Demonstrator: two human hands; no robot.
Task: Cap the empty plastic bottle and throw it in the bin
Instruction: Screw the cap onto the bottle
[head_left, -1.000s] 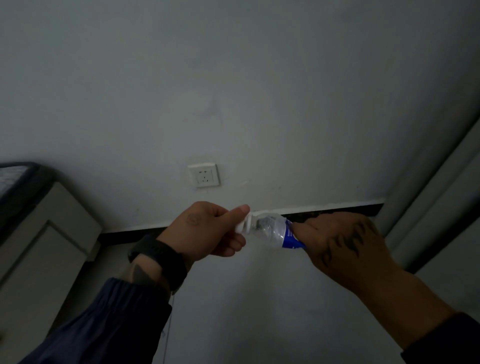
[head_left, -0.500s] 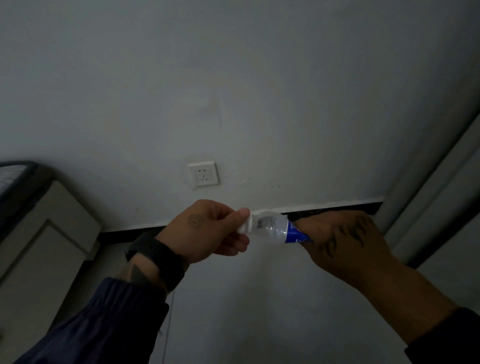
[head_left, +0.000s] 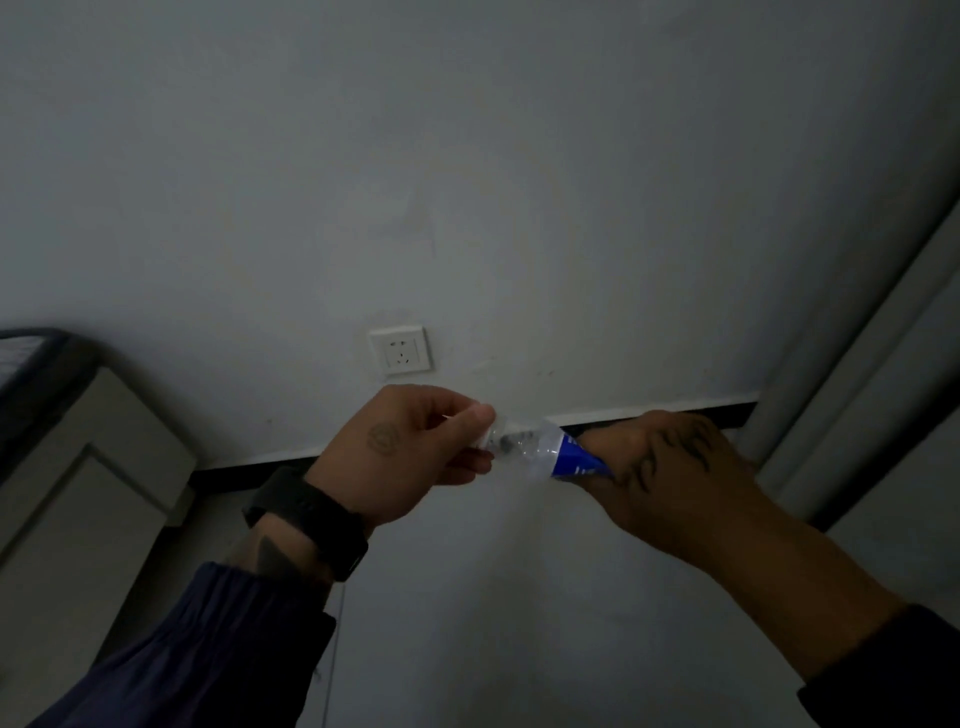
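The person holds a small clear plastic bottle (head_left: 540, 451) lying sideways in the air between both hands, in front of a pale wall (head_left: 467, 182). The right hand (head_left: 675, 473) is clenched around the bottle's body, over the blue label (head_left: 577, 461), and most of the bottle beyond that grip is hidden inside the fist. The neck end pokes out from the right grip toward the left hand (head_left: 410, 457). There the left thumb (head_left: 480, 417) and the curled fingers pinch the tip of the neck, so the left grip is closed right at the mouth of the bottle. In this dim light and blur the cap cannot be made out on its own, so whether it sits fully on is not something I can tell.

The two grips are close, with only the see-through shoulder of the bottle showing between them. A dark watch (head_left: 311, 519) wraps the left wrist, just behind the left grip, and a navy sleeve (head_left: 208, 649) runs back from there. Straight above the left grip, on the wall, is a white socket (head_left: 400, 349). A dark skirting strip (head_left: 649, 413) runs along the wall's foot behind both grips. Well off to the side of the left grip stands a pale cabinet (head_left: 78, 493).
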